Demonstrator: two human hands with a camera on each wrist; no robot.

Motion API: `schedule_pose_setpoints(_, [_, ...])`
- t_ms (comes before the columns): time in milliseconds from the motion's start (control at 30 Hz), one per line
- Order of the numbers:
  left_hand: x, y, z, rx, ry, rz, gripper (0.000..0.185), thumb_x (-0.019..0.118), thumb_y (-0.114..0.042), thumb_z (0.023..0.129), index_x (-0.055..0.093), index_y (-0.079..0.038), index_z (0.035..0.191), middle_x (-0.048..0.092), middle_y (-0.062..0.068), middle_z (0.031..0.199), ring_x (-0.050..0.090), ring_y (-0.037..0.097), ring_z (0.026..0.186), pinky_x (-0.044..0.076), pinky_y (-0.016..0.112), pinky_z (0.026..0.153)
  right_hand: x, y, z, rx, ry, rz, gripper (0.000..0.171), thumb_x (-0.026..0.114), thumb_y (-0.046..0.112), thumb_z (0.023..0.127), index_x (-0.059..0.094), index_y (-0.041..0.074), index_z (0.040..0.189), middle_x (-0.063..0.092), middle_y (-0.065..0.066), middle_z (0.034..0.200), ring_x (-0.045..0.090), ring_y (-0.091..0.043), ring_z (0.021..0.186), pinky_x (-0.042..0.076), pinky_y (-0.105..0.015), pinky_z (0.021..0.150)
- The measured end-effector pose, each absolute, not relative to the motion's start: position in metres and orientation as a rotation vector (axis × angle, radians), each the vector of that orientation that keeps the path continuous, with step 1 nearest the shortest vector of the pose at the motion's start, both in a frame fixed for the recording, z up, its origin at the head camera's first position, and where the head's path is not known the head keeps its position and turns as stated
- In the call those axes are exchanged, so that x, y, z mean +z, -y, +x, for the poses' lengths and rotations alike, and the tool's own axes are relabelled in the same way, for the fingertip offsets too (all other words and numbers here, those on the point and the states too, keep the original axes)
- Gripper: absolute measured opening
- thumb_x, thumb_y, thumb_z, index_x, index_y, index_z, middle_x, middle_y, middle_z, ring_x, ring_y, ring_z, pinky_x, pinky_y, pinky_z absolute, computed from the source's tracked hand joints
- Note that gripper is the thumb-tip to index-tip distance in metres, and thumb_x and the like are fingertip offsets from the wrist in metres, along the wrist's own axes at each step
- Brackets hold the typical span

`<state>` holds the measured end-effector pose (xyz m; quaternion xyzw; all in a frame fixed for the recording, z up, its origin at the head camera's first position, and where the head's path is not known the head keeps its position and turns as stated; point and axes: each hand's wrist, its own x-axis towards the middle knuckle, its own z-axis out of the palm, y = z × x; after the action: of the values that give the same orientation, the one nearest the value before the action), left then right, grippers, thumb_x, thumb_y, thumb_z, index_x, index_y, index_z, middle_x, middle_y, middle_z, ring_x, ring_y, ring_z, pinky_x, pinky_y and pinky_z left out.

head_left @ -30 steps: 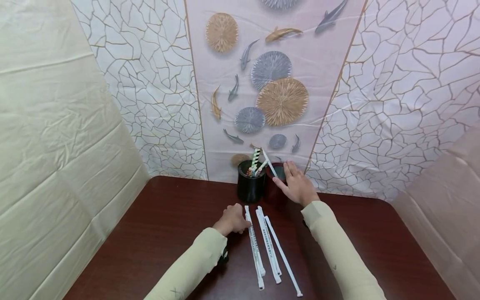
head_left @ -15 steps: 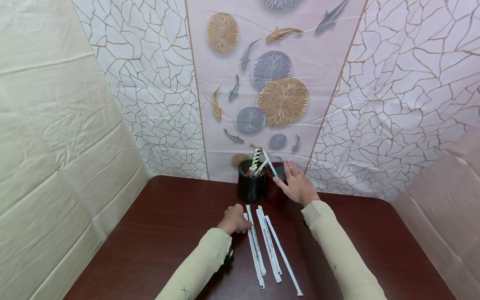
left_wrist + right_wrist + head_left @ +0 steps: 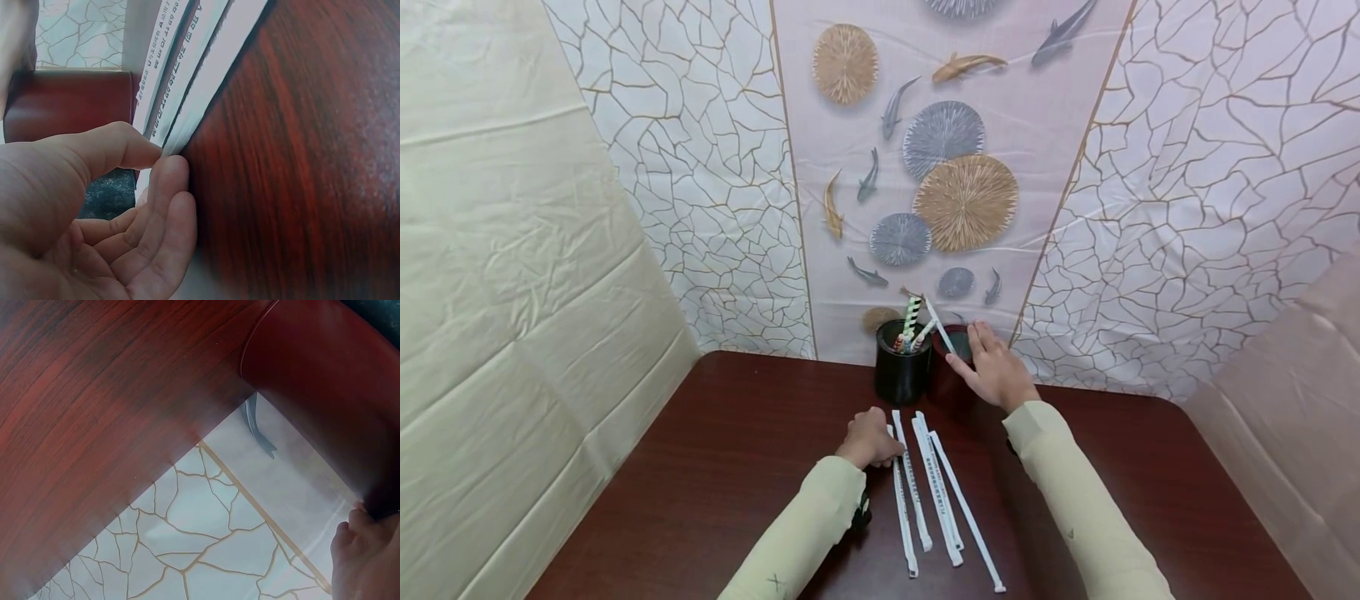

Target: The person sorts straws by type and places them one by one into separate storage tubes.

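White paper-wrapped straw point(image 3: 904, 517), leftmost on the red-brown wooden table point(image 3: 737, 467): our left hand point(image 3: 868, 437) is pinching it near its far end, seemingly parting it from the neighbouring white wrapped straw point(image 3: 913, 492). Our right hand point(image 3: 1000, 375), fingers extended, is resting against the dark-red cylindrical cup point(image 3: 312, 369). We are judging that a clean single lift comes next. Versus half a second ago, its near end is lying farther left.

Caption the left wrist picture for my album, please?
A left hand pinches a slim white packet beside printed ones on a reddish table.
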<state>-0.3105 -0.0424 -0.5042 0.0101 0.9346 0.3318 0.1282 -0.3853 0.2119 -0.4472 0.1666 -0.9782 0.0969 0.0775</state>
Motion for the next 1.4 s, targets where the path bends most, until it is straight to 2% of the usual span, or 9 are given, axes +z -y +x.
schedule_pose_setpoints(267, [-0.505,0.044,-0.315,0.954,-2.696,0.031,0.034,0.079,-0.022,0.089,0.067,-0.009,0.06,0.065,0.0,0.05,0.064,0.015,0.046,0.053,0.028,0.046,-0.445,-0.212,-0.385,0.293,2.944,0.495,0.095,0.03,0.07,0.108,0.016,-0.003,0.168,0.012,-0.024,0.177,0.017,-0.043,0.164,0.029,-0.062,0.128])
schedule_pose_setpoints(500, [-0.506,0.047,-0.316,1.065,-2.638,0.014,0.032,0.08,-0.017,0.088,0.069,-0.005,0.06,0.068,0.005,0.054,0.068,0.019,0.049,0.059,0.031,0.048,-0.446,-0.211,-0.385,0.299,2.95,0.493,0.096,0.03,0.071,0.108,0.016,-0.003,0.168,0.011,-0.024,0.177,0.017,-0.044,0.163,0.029,-0.064,0.127])
schedule_pose_setpoints(600, [-0.509,0.05,-0.322,1.096,-2.599,0.005,0.031,0.081,-0.018,0.088,0.07,-0.005,0.062,0.069,0.007,0.056,0.069,0.02,0.051,0.06,0.033,0.049,-0.446,-0.211,-0.385,0.302,2.946,0.491,0.096,0.03,0.07,0.108,0.016,-0.003,0.168,0.011,-0.024,0.177,0.017,-0.044,0.163,0.03,-0.064,0.127])
schedule_pose_setpoints(700, [-0.527,0.054,-0.34,1.093,-2.63,0.045,0.031,0.08,-0.023,0.088,0.07,-0.009,0.063,0.069,0.005,0.056,0.068,0.019,0.05,0.059,0.033,0.049,-0.446,-0.212,-0.384,0.31,2.938,0.489,0.095,0.031,0.07,0.108,0.017,-0.003,0.168,0.012,-0.023,0.177,0.017,-0.044,0.163,0.031,-0.064,0.126])
schedule_pose_setpoints(833, [-0.52,0.058,-0.341,1.092,-2.661,0.06,0.029,0.079,-0.024,0.088,0.07,-0.009,0.066,0.07,0.004,0.058,0.069,0.019,0.052,0.059,0.033,0.052,-0.446,-0.212,-0.384,0.31,2.933,0.493,0.096,0.031,0.07,0.108,0.017,-0.003,0.168,0.012,-0.024,0.177,0.018,-0.045,0.163,0.032,-0.065,0.125])
schedule_pose_setpoints(933, [-0.489,0.059,-0.324,1.102,-2.657,0.031,0.028,0.079,-0.021,0.089,0.071,-0.007,0.067,0.071,0.005,0.059,0.07,0.018,0.053,0.061,0.033,0.056,-0.446,-0.212,-0.383,0.308,2.937,0.491,0.096,0.031,0.07,0.108,0.017,-0.003,0.168,0.012,-0.024,0.177,0.018,-0.045,0.163,0.033,-0.065,0.125])
schedule_pose_setpoints(1100, [-0.467,0.062,-0.314,1.08,-2.767,0.062,0.03,0.079,-0.022,0.09,0.073,-0.009,0.063,0.071,0.002,0.057,0.068,0.013,0.05,0.057,0.031,0.068,-0.445,-0.211,-0.383,0.309,2.938,0.494,0.095,0.031,0.07,0.108,0.016,-0.002,0.168,0.012,-0.024,0.177,0.018,-0.045,0.163,0.033,-0.065,0.124])
schedule_pose_setpoints(1267, [-0.456,0.066,-0.317,1.082,-2.862,0.111,0.031,0.079,-0.023,0.09,0.074,-0.01,0.061,0.072,0.001,0.056,0.067,0.011,0.05,0.058,0.036,0.081,-0.446,-0.211,-0.384,0.306,2.936,0.497,0.096,0.03,0.07,0.108,0.016,-0.003,0.168,0.011,-0.024,0.177,0.017,-0.045,0.163,0.032,-0.065,0.125])
schedule_pose_setpoints(1400, [-0.445,0.071,-0.321,1.065,-2.93,0.151,0.031,0.077,-0.023,0.089,0.076,-0.01,0.06,0.071,-0.001,0.055,0.068,0.013,0.058,0.059,0.043,0.092,-0.445,-0.212,-0.384,0.307,2.946,0.498,0.096,0.03,0.07,0.108,0.015,-0.003,0.168,0.01,-0.025,0.177,0.016,-0.046,0.163,0.03,-0.065,0.126])
